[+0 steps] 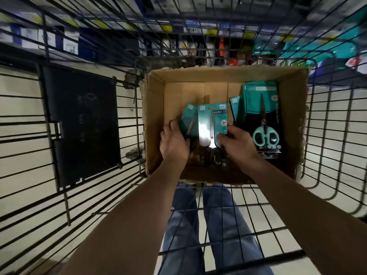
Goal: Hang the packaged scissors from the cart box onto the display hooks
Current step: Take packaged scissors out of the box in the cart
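left hand grips tilted pack at left edge | right hand pinches centre pack at right edge | centre pack between 2 hands in box, long axis away from wrists, tab beyond fingertips | right hand nearer

Both bare forearms reach forward and down, drawing together from the lower corners. The left hand lies back-up, its fingers curled round the left edge of the rear pack. The right hand, also back-up, pinches the right edge of the front pack with curled fingers. The hands are near each other but apart.
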